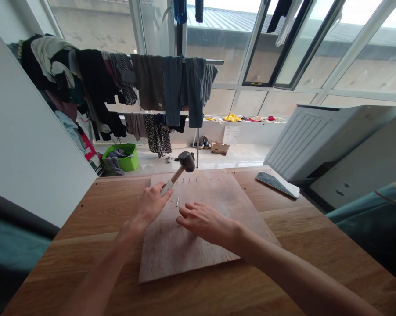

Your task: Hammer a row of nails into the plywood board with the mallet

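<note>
The left hand (151, 202) is closed around the wooden handle of a mallet (183, 165), whose head hangs above the far edge of the plywood board (198, 245). The right hand (204, 221) lies flat and empty-fingered on the board, just beside loose nails (175, 199). No writing is legible.

Looks like someone's home sunroom: clothes rack (145, 83) loaded with laundry, green basket (124, 157), big windows (316, 48), wooden table (86, 245).

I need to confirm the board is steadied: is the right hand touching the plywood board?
Touching. The head view shows the right hand lying flat, palm down, on the plywood board, with no gap showing beneath the fingers.
</note>
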Motion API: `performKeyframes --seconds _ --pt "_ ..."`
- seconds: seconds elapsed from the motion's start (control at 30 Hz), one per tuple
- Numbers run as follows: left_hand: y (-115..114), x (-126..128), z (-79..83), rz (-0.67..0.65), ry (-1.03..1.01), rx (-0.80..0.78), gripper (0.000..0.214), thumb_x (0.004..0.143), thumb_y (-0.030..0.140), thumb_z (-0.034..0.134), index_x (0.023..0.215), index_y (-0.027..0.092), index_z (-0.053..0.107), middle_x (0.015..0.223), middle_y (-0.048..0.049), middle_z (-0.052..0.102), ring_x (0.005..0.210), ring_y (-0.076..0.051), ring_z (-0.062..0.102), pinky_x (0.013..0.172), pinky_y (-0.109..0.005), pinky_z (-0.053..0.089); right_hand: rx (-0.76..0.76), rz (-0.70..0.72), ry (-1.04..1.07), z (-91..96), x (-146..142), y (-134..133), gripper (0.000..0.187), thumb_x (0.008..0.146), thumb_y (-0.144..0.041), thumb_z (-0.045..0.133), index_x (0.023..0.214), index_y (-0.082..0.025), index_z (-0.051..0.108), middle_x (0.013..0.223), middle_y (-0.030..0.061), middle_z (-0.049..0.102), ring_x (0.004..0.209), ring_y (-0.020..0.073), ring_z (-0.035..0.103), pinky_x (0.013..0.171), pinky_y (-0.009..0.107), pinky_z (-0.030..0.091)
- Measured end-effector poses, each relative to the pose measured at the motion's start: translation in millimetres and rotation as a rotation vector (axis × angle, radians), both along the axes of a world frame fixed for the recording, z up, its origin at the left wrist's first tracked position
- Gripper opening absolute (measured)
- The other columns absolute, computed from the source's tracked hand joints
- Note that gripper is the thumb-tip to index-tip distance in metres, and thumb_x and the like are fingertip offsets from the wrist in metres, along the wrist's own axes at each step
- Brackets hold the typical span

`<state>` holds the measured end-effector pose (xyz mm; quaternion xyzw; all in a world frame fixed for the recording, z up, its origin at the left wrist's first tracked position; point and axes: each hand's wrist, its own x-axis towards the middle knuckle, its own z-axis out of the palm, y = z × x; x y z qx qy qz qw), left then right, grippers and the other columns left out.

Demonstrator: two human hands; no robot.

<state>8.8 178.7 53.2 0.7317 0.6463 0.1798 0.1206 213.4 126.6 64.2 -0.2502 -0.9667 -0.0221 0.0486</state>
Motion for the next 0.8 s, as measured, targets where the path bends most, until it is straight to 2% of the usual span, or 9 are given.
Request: performKeyframes --seconds 0.07,0.1,0.23,0.37,0.47,0.6,0.8 --pt "-0.2 0.4 0.4 0.013 0.003 -0.007 0.035 0.095 0.053 0.053 0.107 0.024 0.070 0.079 -0.0061 0.074 0.075 -0.025 0.071 0.060 -0.029 0.038 -0.009 0.008 -0.014 -4.4 2.7 -1.0 0.019 0.088 0.000 0.062 0.093 -0.017 0.067 0.088 0.0091 0.069 0.083 0.0227 0.058 0.069 0.034 0.043" --pt "-0.5 0.9 1.0 0.017 0.003 -0.012 0.036 0.094 0.053 0.053 0.107 0.024 0.071 0.079 -0.0062 0.074 0.075 -0.025 0.071 0.061 -0.029 0.038 -0.061 -0.013 0.025 -6.4 6.7 2.6 0.020 0.086 0.001 0.063 0.089 -0.018 0.067 0.084 0.0073 0.068 0.079 0.0213 0.058 0.069 0.033 0.043" --pt "-2.3 3.3 4.1 0.001 -0.021 -0.014 0.035 0.094 0.052 0.054 0.107 0.024 0.071 0.079 -0.0062 0.073 0.075 -0.025 0.069 0.061 -0.028 0.038 -0.322 -0.234 0.344 -14.2 35.5 36.0 0.024 0.070 0.003 0.070 0.077 -0.020 0.066 0.078 0.0004 0.068 0.069 0.0144 0.057 0.065 0.026 0.042" --pt "-3.3 5.2 3.8 -0.025 -0.056 -0.005 0.032 0.095 0.050 0.055 0.102 0.024 0.070 0.075 -0.0044 0.071 0.073 -0.023 0.068 0.060 -0.028 0.035 -0.274 -0.528 0.586 -24.0 69.8 79.9 0.017 0.081 -0.008 0.057 0.088 -0.019 0.067 0.086 0.0039 0.070 0.075 0.0170 0.064 0.067 0.027 0.048" --pt "-3.8 8.0 2.2 -0.039 -0.061 -0.002 0.031 0.095 0.050 0.054 0.100 0.024 0.070 0.074 -0.0036 0.070 0.071 -0.023 0.067 0.061 -0.028 0.035 -0.238 -0.692 0.734 -34.2 82.2 102.8 0.017 0.085 -0.016 0.052 0.091 -0.019 0.068 0.087 0.0063 0.072 0.080 0.0200 0.068 0.071 0.030 0.052" --pt "-6.4 13.7 3.3 -0.055 -0.040 -0.010 0.032 0.096 0.050 0.054 0.106 0.024 0.070 0.078 -0.0046 0.072 0.076 -0.024 0.069 0.062 -0.028 0.036 -0.240 -0.743 0.828 -48.6 79.5 115.5 0.012 0.081 -0.019 0.057 0.088 -0.021 0.067 0.084 0.0026 0.073 0.081 0.0192 0.069 0.075 0.028 0.053" --pt "-10.4 19.3 6.2 -0.063 0.000 -0.040 0.031 0.097 0.049 0.055 0.111 0.026 0.070 0.084 -0.0057 0.075 0.082 -0.026 0.071 0.063 -0.029 0.037 -0.219 -0.707 0.876 -60.0 72.6 117.7 0.013 0.074 -0.014 0.058 0.083 -0.022 0.064 0.079 0.0006 0.071 0.075 0.0185 0.066 0.074 0.029 0.051"
